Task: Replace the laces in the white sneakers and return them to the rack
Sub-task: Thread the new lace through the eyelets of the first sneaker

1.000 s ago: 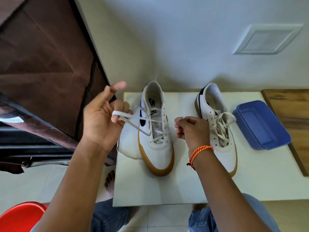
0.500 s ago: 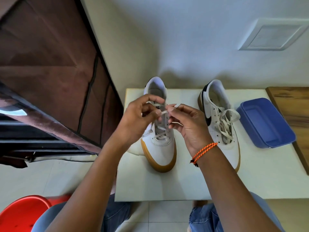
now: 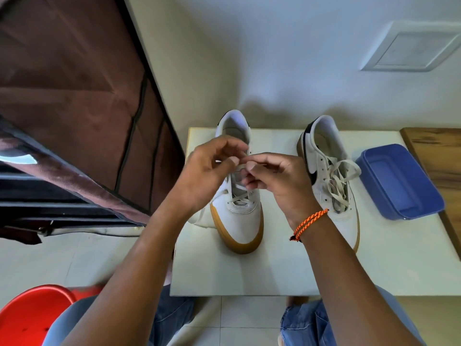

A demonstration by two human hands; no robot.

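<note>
Over the near sneaker [image 3: 237, 216], in the head view, both hands meet above the upper eyelets: the left hand [image 3: 207, 171] and the right hand [image 3: 277, 178] each have their grip pinched on the same white lace [image 3: 240, 166], thumbs and forefingers almost touching across the shoe's midline. That sneaker stands on the table [image 3: 287, 270] with its gum-soled toe towards the person and its heel towards the wall, so its long axis runs straight away from the body, and the lace end lies directly under the fingertips, with neither hand clearly nearer. Lower eyelets are already crossed with lace; which hole the pinched end is meant for I cannot tell, as the fingers hide it. My reading is that the next move is a short feed downwards into an eyelet. Well to the right stands the second sneaker [image 3: 329, 181], parallel, its lace loose and heaped. Beyond it a blue tray [image 3: 399, 181] lies at the table's right end. Left of the table a brown fabric-covered rack [image 3: 74, 96] rises close by, and a red stool [image 3: 27, 318] shows at the lower corner.
</note>
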